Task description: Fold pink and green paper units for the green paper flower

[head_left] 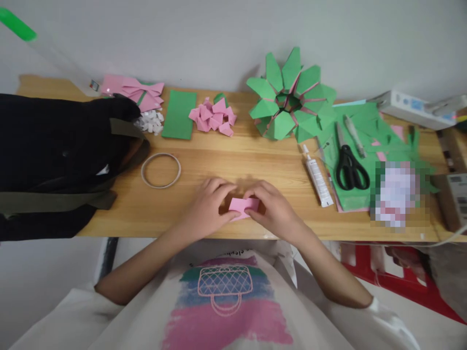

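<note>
Near the table's front edge, a small pink piece of paper (pixel 239 204) lies between my two hands. My left hand (pixel 213 201) pinches its left end, thumb on top. At the right end my right hand (pixel 272 209) grips it between thumb and forefinger, with the thumb pressed on the face of the paper. Behind my hands rests a pile of folded pink paper pieces (pixel 213 116), and beside it a green paper sheet (pixel 179 114). A large ring of folded green and pink paper (pixel 280 124) stands against the wall.
Left of my hands lies a roll of tape (pixel 161 170), near a black bag (pixel 65 160). A glue tube (pixel 318 177), black scissors (pixel 348 165) and green paper scraps (pixel 350 201) lie to the right. A white power strip (pixel 412 109) sits at the back right.
</note>
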### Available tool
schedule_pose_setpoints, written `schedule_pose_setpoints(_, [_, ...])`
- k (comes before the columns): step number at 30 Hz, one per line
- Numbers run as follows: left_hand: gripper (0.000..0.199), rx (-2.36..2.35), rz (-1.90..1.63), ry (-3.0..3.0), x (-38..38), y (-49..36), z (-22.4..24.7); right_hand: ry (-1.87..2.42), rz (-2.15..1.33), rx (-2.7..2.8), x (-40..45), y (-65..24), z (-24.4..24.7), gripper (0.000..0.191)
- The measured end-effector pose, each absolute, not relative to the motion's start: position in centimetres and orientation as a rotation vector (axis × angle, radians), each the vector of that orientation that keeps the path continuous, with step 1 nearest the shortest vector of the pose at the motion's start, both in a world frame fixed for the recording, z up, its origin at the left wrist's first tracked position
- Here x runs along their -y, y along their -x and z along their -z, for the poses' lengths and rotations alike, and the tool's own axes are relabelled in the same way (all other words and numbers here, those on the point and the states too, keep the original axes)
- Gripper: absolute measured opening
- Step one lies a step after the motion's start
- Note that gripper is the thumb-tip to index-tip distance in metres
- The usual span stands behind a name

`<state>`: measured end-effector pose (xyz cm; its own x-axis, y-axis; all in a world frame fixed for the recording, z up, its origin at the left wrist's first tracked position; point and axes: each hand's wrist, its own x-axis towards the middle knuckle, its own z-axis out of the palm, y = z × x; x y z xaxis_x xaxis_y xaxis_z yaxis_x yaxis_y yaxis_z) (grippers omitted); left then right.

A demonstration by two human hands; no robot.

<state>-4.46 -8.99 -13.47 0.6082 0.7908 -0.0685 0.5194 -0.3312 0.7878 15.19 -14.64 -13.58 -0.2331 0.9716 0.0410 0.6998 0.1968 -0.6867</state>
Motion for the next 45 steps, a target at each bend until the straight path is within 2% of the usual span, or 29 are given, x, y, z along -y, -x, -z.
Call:
schedule_pose_setpoints(3, [0.009,-1.013,-0.388,-1.794,8.8,3.9,13.0,1.376,-0.709,1.974,15.1,-14.8,13.4,0.025])
schedule_pose_setpoints(5, [0.002,-1.02,-0.402,-1.699,8.7,3.9,13.0,1.46,-0.516,1.847,15.7,-14.4,13.3,0.024])
schedule_pose_setpoints(8, [0.013,-1.035,-0.454,-1.501,8.9,4.0,13.1,1.575,-0.239,1.684,17.0,-13.6,12.8,0.027])
schedule_pose_setpoints(11, [0.028,-1.015,-0.483,-1.346,9.4,3.8,13.1,1.544,-0.102,1.86,18.2,-12.9,12.9,0.034])
schedule_pose_setpoints(16, [0.035,-0.953,-0.428,-1.295,11.0,3.8,12.9,1.428,0.222,1.939,18.4,-13.7,14.7,0.028])
schedule_pose_setpoints(20, [0.047,-1.068,-0.478,-1.448,11.2,5.4,13.2,1.338,0.197,1.99,17.6,-15.5,15.9,0.025])
schedule_pose_setpoints(22, [0.047,-1.139,-0.552,-1.801,10.6,6.2,13.4,1.306,0.188,2.059,17.0,-16.1,16.2,0.022])
schedule_pose_setpoints(24, [0.046,-0.91,-0.437,-2.32,9.8,6.7,13.6,1.277,0.189,2.135,16.4,-16.4,16.3,0.021])
schedule_pose_setpoints(27, [0.066,-0.46,-0.186,-2.692,8.8,6.9,14.2,1.278,0.177,2.227,15.8,-16.5,15.9,0.024])
schedule_pose_setpoints(31, [0.076,-0.326,-0.108,-2.789,8.2,7.1,15.3,1.304,0.169,2.323,16.4,-16.1,15.1,0.025])
schedule_pose_setpoints(37, [0.072,-0.287,-0.133,-2.821,7.9,7.4,15.5,1.305,0.095,2.322,18.2,-14.8,14.9,0.019])
schedule_pose_setpoints(45, [0.065,-0.134,-0.163,-2.743,6.5,8.6,14.9,1.318,-0.077,2.265,18.5,-16.1,15.6,0.032])
